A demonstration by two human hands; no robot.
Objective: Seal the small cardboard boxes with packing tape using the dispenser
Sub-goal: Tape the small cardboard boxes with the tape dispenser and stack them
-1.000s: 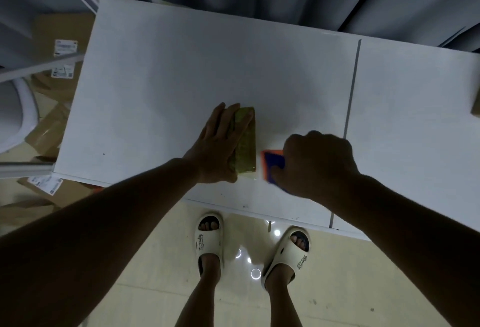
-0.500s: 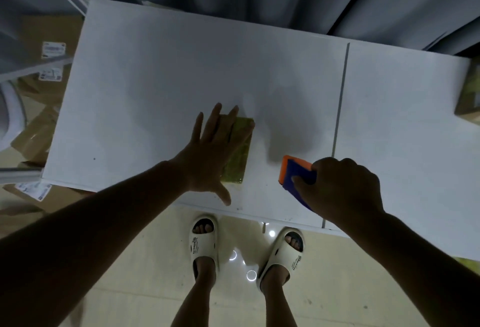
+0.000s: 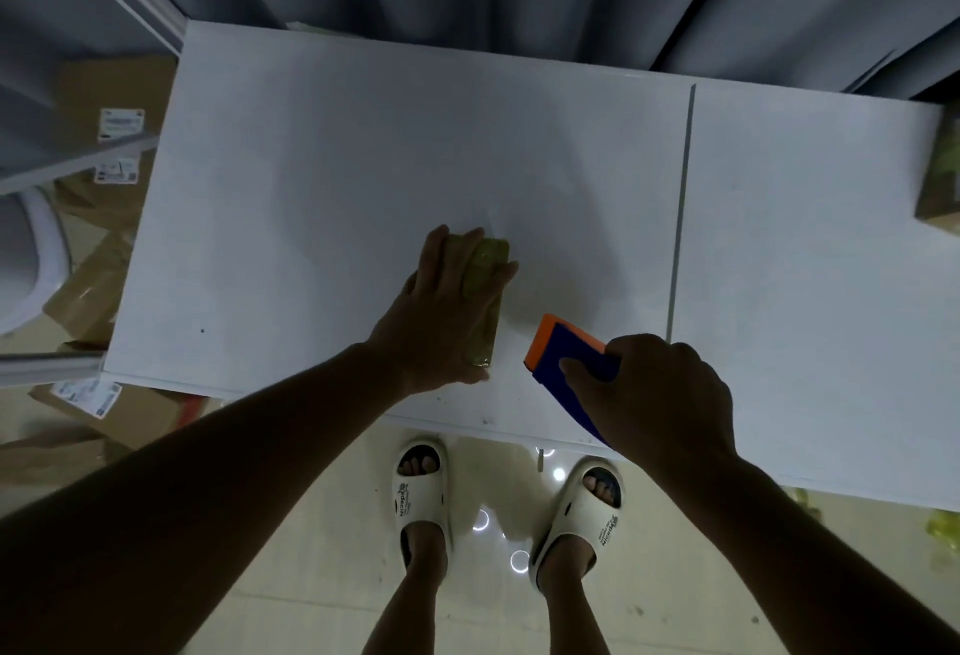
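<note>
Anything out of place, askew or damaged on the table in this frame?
Nothing stands out. The left hand rests flat on the small box, which lies near the front edge of the table. The right hand grips the dispenser beside it. No visible damage, though the light is dim.

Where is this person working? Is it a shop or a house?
Probably a small packing or stockroom corner. Labelled cardboard cartons are heaped on the floor beside a plain white table, and the right hand grips a tape dispenser next to a small box.
</note>
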